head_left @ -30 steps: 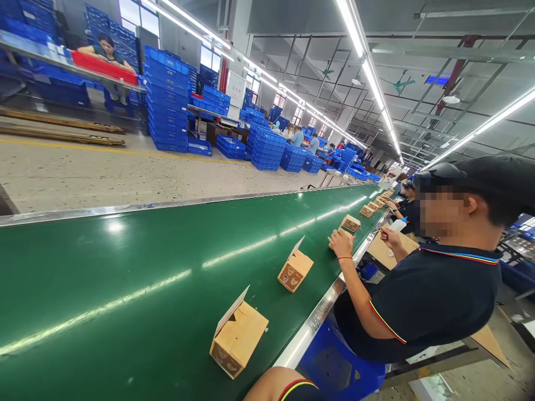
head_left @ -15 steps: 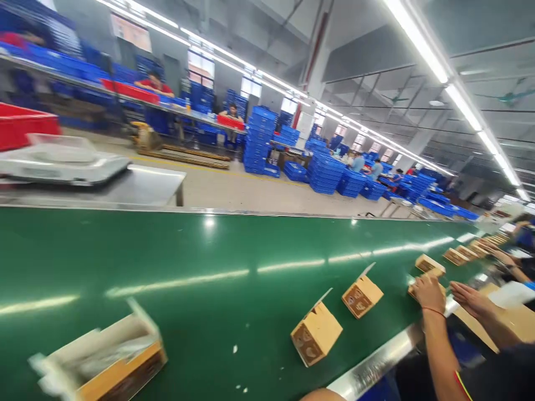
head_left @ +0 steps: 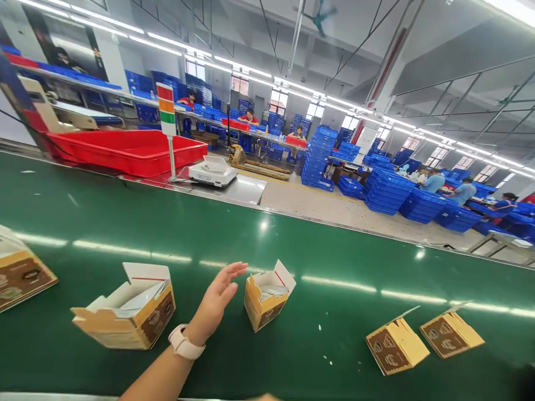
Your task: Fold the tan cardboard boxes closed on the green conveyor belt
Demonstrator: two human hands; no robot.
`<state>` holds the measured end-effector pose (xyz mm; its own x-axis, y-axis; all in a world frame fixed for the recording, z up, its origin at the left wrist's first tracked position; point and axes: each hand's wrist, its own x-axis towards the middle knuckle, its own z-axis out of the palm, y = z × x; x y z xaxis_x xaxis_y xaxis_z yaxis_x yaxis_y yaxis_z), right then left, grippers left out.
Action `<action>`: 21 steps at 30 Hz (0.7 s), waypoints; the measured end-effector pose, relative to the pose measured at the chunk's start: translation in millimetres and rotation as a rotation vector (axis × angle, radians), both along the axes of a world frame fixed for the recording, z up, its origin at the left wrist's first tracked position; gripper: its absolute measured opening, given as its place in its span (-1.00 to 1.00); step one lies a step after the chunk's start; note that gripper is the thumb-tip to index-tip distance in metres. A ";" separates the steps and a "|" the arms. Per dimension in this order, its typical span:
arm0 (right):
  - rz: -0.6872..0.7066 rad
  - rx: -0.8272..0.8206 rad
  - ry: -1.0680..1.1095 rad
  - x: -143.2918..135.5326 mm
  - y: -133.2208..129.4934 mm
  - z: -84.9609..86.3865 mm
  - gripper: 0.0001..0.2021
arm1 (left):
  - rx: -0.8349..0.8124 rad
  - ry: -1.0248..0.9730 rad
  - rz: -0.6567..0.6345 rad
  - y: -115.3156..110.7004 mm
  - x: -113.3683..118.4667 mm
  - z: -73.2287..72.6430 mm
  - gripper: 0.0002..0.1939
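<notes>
Entry: the view is swinging left since a second ago, and the co-worker is dropping out of frame. The left hand point(head_left: 217, 301), fingers released and flat, is now reaching over the green conveyor belt point(head_left: 292, 245) toward the small open brown cardboard box point(head_left: 267, 292) at lower centre, almost touching. A larger open carton point(head_left: 129, 312) is lying at lower left. The right hand is not showing.

Green conveyor belt point(head_left: 292, 245), 5 cardboard boxes point(head_left: 267, 298), 2 open
</notes>
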<state>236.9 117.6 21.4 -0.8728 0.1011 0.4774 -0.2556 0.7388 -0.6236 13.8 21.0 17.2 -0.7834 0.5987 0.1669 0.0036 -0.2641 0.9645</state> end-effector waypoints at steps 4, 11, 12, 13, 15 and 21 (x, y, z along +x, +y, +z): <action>-0.179 0.031 0.097 -2.8 -15.5 5.1 -0.75 | -0.098 0.185 -0.238 3.0 10.9 -18.3 -0.17; -0.491 0.105 -0.022 -11.8 12.0 -7.0 -0.34 | -0.073 0.392 -0.237 3.4 17.9 -39.5 -0.34; -0.471 0.079 -0.072 -13.6 17.8 -8.6 -0.31 | -0.054 0.462 -0.237 4.0 20.5 -41.2 -0.41; -0.443 0.052 -0.110 -15.4 23.6 -8.9 -0.30 | -0.032 0.537 -0.238 4.7 23.5 -42.6 -0.49; -0.384 0.018 -0.153 -19.1 34.7 -5.2 -0.30 | 0.006 0.690 -0.233 6.3 30.2 -44.9 -0.61; -0.275 0.209 -0.168 -25.6 60.2 18.8 -0.54 | -0.105 0.970 -0.120 16.4 45.7 -45.9 -0.59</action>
